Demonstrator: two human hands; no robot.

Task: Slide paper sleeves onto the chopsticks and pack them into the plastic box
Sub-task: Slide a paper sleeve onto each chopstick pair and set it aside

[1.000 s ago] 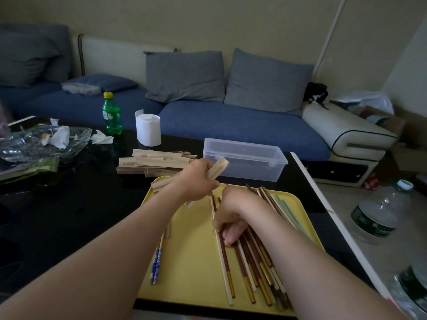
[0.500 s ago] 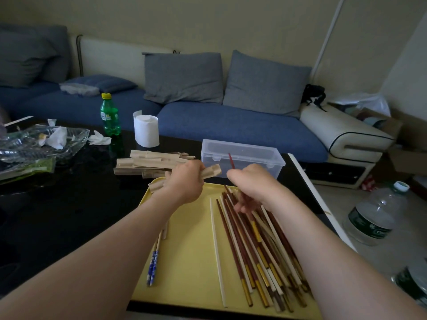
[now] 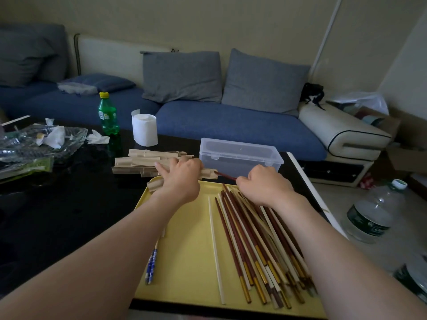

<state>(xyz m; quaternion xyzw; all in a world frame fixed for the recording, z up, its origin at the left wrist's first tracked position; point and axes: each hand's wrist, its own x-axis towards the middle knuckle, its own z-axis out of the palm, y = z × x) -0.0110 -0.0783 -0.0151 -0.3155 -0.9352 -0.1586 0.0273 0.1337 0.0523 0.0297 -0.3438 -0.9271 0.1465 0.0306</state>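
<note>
At the tray's far edge, the left hand (image 3: 180, 181) grips 1 paper sleeve (image 3: 209, 174). Its fingers (image 3: 163, 169) are curled round the sleeve's middle, and both tan ends stick out past the fist. The right hand (image 3: 263, 187) pinches 1 red chopstick (image 3: 225, 175) between closed fingertips (image 3: 241, 180). The rest of that grip is hidden under the back of the hand. The chopstick's thin tip points left and sits at the sleeve's open right end; whether it is inside cannot be told.

Just behind both hands stands the plastic box (image 3: 240, 155), clear, lid off, on the black table (image 3: 69, 204). Nothing sleeved is visible in it.

Under the right forearm, a pile of loose chopsticks (image 3: 258, 241), red-brown and cream with gold ends, fans across the yellow tray (image 3: 184, 262). 1 white chopstick (image 3: 215, 245) lies apart to the left of the pile. 2 blue-patterned chopsticks (image 3: 151, 266) lie at the tray's left rim, partly under the left forearm.

A stack of spare sleeves (image 3: 143, 161) rests on the table just left of the left hand. Farther back: green bottle (image 3: 107, 114), paper roll (image 3: 144, 129), glass dish (image 3: 41, 139) with crumpled tissue, blue sofa (image 3: 231, 128).
</note>
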